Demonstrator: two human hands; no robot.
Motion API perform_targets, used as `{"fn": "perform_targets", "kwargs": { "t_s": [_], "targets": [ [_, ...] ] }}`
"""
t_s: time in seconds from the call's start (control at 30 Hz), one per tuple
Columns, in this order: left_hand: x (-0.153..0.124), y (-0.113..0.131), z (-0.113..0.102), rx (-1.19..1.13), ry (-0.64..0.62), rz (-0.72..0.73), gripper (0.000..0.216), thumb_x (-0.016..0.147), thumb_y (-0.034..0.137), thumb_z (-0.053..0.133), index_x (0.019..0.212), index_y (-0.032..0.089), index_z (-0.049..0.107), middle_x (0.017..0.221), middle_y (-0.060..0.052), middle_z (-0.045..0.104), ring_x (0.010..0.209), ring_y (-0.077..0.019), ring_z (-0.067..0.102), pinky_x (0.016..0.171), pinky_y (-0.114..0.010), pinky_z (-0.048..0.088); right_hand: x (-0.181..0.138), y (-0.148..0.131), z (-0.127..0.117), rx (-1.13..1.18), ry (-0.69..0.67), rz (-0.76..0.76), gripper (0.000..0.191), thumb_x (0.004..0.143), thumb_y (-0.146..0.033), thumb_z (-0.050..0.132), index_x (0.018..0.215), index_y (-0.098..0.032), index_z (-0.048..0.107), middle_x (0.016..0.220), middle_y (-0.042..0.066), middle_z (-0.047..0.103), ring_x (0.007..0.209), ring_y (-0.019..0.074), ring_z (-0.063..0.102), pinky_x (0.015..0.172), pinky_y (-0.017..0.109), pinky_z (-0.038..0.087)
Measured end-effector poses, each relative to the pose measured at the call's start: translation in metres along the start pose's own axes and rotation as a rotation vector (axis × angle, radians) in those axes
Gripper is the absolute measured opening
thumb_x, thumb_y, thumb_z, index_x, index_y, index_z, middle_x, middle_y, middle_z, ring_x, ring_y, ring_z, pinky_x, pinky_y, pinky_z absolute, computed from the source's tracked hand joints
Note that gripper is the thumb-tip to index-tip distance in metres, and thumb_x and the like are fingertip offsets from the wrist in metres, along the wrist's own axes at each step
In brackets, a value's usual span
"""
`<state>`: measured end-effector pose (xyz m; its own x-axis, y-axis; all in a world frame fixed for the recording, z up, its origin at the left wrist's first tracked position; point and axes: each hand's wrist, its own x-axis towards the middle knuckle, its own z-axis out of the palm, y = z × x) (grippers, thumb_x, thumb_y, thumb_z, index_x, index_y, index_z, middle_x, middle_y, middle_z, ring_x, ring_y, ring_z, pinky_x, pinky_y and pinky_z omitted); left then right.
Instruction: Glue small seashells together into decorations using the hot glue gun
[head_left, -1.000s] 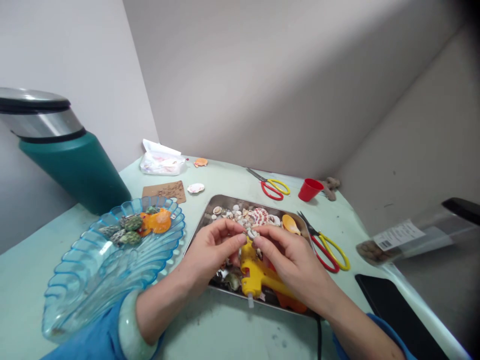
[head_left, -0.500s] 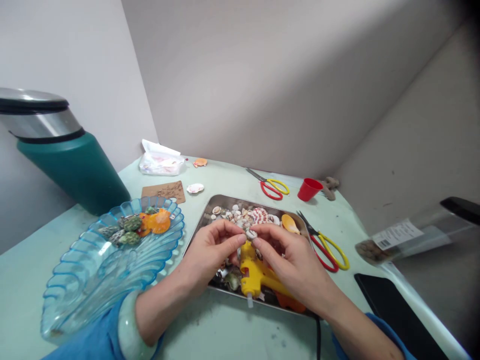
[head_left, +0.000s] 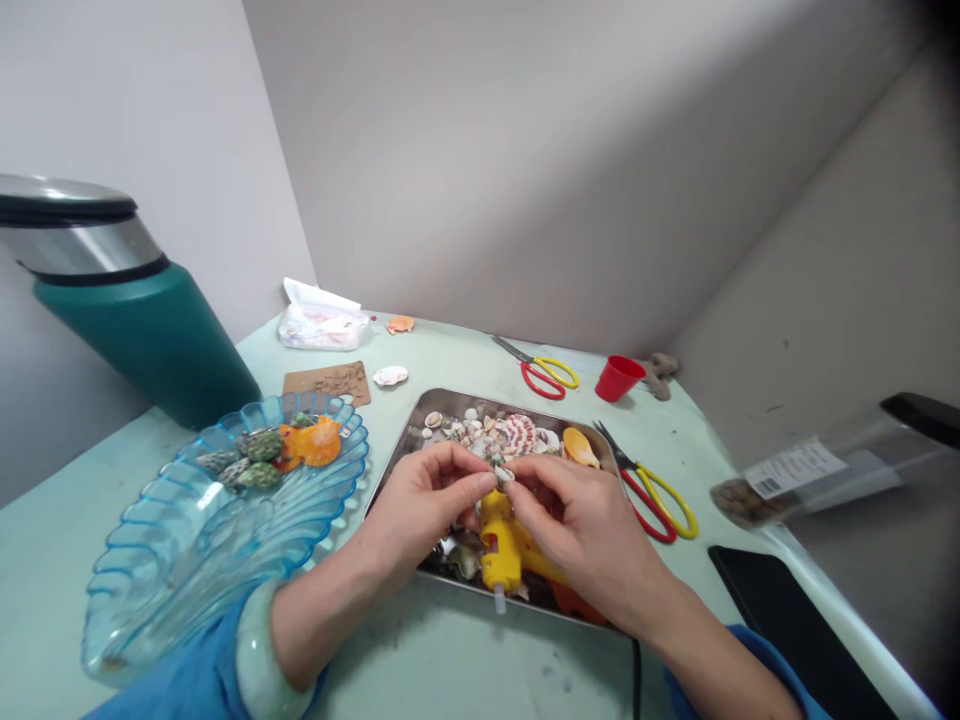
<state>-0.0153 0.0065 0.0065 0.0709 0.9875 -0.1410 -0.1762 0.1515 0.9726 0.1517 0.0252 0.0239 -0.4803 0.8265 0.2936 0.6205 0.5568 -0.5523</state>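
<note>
Above a metal tray (head_left: 421,402), my left hand (head_left: 420,500) and my right hand (head_left: 589,520) meet at the fingertips. Between them is a small pale seashell (head_left: 504,475), pinched by both thumbs and forefingers and partly hidden. Just below the fingers a yellow glue gun (head_left: 501,560) lies in the tray, its clear glue stick poking out toward me and its handle partly behind my right hand. Many loose shells fill the tray around it, among them a red-and-white striped scallop shell (head_left: 517,433) and a yellow-orange shell (head_left: 579,447).
On the left a blue shell-shaped plate (head_left: 225,540) holds green snail shells and orange shells, beside a green bottle (head_left: 150,340). Scissors (head_left: 654,500), a red cup (head_left: 619,378) and a black phone-like slab (head_left: 787,620) lie to the right. More scissors (head_left: 541,370) lie behind the tray.
The small shell has been turned between my fingertips and shows less of its face. My right fingers have shifted slightly; my left hand is nearly still.
</note>
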Motion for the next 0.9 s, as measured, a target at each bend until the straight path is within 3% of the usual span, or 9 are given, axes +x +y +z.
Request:
{"fn": "perform_targets", "kwargs": {
  "t_s": [0.17, 0.43, 0.63, 0.9],
  "targets": [
    [-0.0012, -0.0007, -0.0006, 0.007, 0.007, 0.032, 0.028, 0.071, 0.034, 0.071, 0.088, 0.017, 0.058, 0.061, 0.005, 0.056, 0.049, -0.0080, 0.051, 0.050, -0.021, 0.041, 0.0000, 0.0009, 0.0007, 0.038, 0.049, -0.030, 0.017, 0.090, -0.024, 0.051, 0.097, -0.021, 0.067, 0.084, 0.002, 0.070, 0.071, 0.0158, 0.061, 0.066, 0.029, 0.044],
    [-0.0017, -0.0027, -0.0024, 0.024, -0.045, 0.039, 0.022, 0.078, 0.034, 0.065, 0.090, 0.017, 0.057, 0.057, 0.006, 0.055, 0.051, -0.0088, 0.052, 0.053, -0.021, 0.043, 0.0011, 0.0002, -0.0027, 0.136, 0.015, -0.014, 0.019, 0.091, -0.021, 0.052, 0.102, -0.021, 0.067, 0.096, 0.001, 0.072, 0.083, 0.0156, 0.064, 0.075, 0.027, 0.045],
    [-0.0017, -0.0014, -0.0015, 0.011, -0.084, 0.023, 0.020, 0.082, 0.034, 0.060, 0.090, 0.017, 0.053, 0.055, 0.004, 0.057, 0.052, -0.0093, 0.052, 0.054, -0.021, 0.045, -0.0004, -0.0032, -0.0038, 0.174, -0.041, 0.030, 0.019, 0.086, -0.021, 0.059, 0.105, -0.022, 0.065, 0.078, -0.001, 0.066, 0.068, 0.0136, 0.058, 0.065, 0.026, 0.044],
    [-0.0025, 0.0004, -0.0005, -0.004, -0.090, 0.030, 0.024, 0.079, 0.034, 0.063, 0.089, 0.016, 0.053, 0.058, 0.005, 0.057, 0.052, -0.0088, 0.053, 0.054, -0.022, 0.046, 0.0010, -0.0020, -0.0033, 0.187, -0.023, 0.016, 0.019, 0.086, -0.018, 0.058, 0.103, -0.021, 0.065, 0.085, -0.001, 0.067, 0.071, 0.0131, 0.058, 0.067, 0.026, 0.044]
  ]
}}
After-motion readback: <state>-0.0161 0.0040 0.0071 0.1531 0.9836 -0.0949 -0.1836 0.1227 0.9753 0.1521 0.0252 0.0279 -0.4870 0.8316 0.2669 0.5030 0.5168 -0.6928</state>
